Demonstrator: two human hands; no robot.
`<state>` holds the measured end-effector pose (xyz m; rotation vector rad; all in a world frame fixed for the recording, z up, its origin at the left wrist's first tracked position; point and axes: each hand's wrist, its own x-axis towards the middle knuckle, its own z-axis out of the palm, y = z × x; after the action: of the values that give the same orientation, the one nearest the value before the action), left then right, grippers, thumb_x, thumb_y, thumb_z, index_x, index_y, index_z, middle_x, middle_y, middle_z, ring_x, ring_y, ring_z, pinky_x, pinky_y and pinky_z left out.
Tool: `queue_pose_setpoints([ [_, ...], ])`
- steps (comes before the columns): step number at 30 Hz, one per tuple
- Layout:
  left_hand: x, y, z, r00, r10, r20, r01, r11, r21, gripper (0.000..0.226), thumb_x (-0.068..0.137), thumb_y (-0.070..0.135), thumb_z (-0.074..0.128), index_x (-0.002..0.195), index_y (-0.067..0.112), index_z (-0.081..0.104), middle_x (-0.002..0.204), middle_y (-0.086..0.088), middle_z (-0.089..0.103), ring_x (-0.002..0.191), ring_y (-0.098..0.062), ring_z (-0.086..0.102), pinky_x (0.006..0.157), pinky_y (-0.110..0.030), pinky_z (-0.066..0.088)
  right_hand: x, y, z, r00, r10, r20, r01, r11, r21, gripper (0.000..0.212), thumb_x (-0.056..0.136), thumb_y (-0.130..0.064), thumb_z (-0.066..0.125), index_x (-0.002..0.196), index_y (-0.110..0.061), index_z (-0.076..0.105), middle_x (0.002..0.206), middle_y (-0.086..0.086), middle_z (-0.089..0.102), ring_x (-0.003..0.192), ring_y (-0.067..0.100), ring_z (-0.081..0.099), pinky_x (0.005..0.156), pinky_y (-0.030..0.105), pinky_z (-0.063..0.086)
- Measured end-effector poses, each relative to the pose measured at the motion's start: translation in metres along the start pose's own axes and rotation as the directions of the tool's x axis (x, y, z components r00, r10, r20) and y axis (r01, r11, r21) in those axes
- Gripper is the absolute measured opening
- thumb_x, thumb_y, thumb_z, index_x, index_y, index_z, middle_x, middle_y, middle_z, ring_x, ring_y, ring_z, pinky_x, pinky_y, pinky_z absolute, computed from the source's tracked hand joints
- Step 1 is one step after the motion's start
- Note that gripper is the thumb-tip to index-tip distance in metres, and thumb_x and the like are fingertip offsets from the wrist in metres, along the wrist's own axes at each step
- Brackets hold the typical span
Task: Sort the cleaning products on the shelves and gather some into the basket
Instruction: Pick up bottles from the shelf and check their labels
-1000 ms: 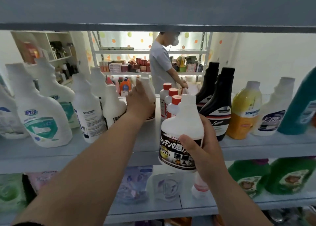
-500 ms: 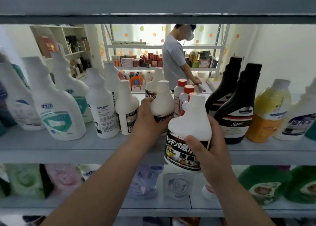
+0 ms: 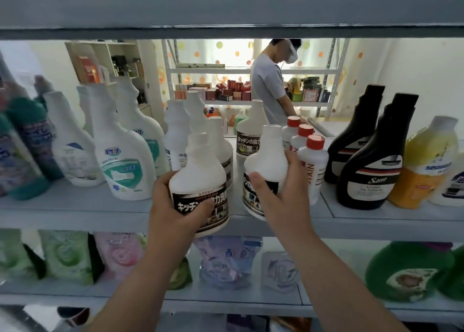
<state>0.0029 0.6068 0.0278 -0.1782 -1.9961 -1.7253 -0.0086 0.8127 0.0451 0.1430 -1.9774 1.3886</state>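
While holding one white bottle (image 3: 198, 173) in the left hand (image 3: 173, 206) and a twin bottle (image 3: 266, 160) in the right hand (image 3: 281, 196), each grip clenched round a black label at the front edge of the middle shelf (image 3: 75, 211), hold both upright and draw straight back over the lip. Probably meant for the basket, not in view here. Mind the red-capped bottles (image 3: 312, 163) just beside the twin bottle; easy to tip. Little room above, under the upper shelf (image 3: 226, 17); more open room toward the body. Leave the third matching bottle (image 3: 251, 135) at the back.
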Motion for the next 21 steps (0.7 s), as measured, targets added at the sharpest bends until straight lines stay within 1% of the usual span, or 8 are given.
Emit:
queue_pose_setpoints([
  [2,-0.001,-0.005,-0.008,1.000,-0.018,-0.003,0.018,1.000,-0.019,0.068,0.056,0.052,0.080,0.117,0.053,0.049,0.108,0.022,0.069,0.096,-0.004,0.069,0.080,-0.044,0.062,0.011,0.008,0.018,0.999,-0.012,-0.038,0.008,0.995,-0.104,0.064,0.088,-0.042,0.077,0.141,-0.025,0.044,0.130,-0.003,0.049,0.112,0.009,0.046,0.092,0.022,0.042],
  [5,-0.003,-0.008,-0.016,0.999,-0.041,-0.009,0.040,0.998,-0.050,0.066,0.054,0.052,0.080,0.113,0.056,0.050,0.106,0.022,0.070,0.093,-0.002,0.070,0.078,-0.039,0.061,0.027,0.013,0.038,0.997,0.023,-0.079,-0.037,0.984,-0.177,0.066,0.089,-0.041,0.075,0.143,-0.021,0.042,0.133,0.003,0.049,0.106,0.001,0.039,0.084,0.008,0.033],
  [9,-0.007,-0.008,-0.021,0.998,-0.055,0.031,0.057,0.995,-0.076,0.063,0.053,0.051,0.079,0.108,0.061,0.050,0.103,0.026,0.070,0.090,0.002,0.069,0.065,-0.022,0.058,0.048,0.018,0.049,0.992,0.102,-0.072,-0.113,0.979,-0.171,0.068,0.089,-0.034,0.075,0.144,-0.023,0.036,0.130,-0.004,0.048,0.114,0.013,0.050,0.094,0.034,0.048],
  [12,-0.011,-0.005,-0.024,0.996,-0.061,0.063,0.066,0.994,-0.090,0.062,0.053,0.049,0.079,0.106,0.063,0.050,0.103,0.027,0.069,0.091,0.004,0.069,0.063,-0.013,0.055,0.065,0.016,0.046,0.993,0.109,-0.054,-0.121,0.933,-0.338,0.073,0.088,-0.031,0.077,0.145,-0.019,0.033,0.138,0.003,0.042,0.124,0.025,0.047,0.100,0.040,0.046],
  [14,-0.012,-0.004,-0.024,0.995,-0.059,0.081,0.066,0.994,-0.088,0.061,0.053,0.049,0.079,0.105,0.064,0.050,0.103,0.027,0.069,0.091,0.005,0.069,0.063,-0.011,0.054,0.075,0.011,0.042,1.000,0.000,0.000,0.001,0.852,-0.524,0.078,0.087,-0.025,0.077,0.149,-0.021,0.029,0.144,0.012,0.040,0.132,0.032,0.041,0.108,0.047,0.042],
  [16,-0.014,-0.003,-0.024,0.993,-0.062,0.100,0.071,0.993,-0.099,0.061,0.053,0.047,0.080,0.104,0.065,0.051,0.102,0.027,0.070,0.090,0.004,0.069,0.062,-0.011,0.054,0.083,0.006,0.039,0.989,-0.069,0.130,0.142,0.686,-0.714,0.082,0.090,-0.019,0.071,0.154,-0.029,0.022,0.145,0.015,0.041,0.132,0.037,0.040,0.109,0.051,0.039],
  [18,-0.015,-0.003,-0.023,0.991,-0.064,0.117,0.077,0.990,-0.114,0.061,0.056,0.040,0.083,0.102,0.066,0.051,0.100,0.027,0.070,0.089,0.005,0.069,0.062,-0.011,0.054,0.091,0.001,0.037,0.968,-0.018,0.250,0.220,0.535,-0.816,0.073,0.095,-0.018,0.063,0.154,-0.034,0.022,0.146,0.019,0.038,0.132,0.041,0.038,0.107,0.053,0.040],
  [21,-0.015,-0.001,-0.023,0.986,-0.082,0.148,0.104,0.984,-0.147,0.061,0.053,0.045,0.081,0.103,0.064,0.051,0.099,0.026,0.070,0.089,0.003,0.069,0.063,-0.014,0.056,0.105,-0.005,0.038,0.936,0.085,0.342,0.271,0.448,-0.852,0.057,0.095,-0.015,0.058,0.146,-0.030,0.037,0.141,0.024,0.038,0.128,0.044,0.042,0.098,0.053,0.047],
])
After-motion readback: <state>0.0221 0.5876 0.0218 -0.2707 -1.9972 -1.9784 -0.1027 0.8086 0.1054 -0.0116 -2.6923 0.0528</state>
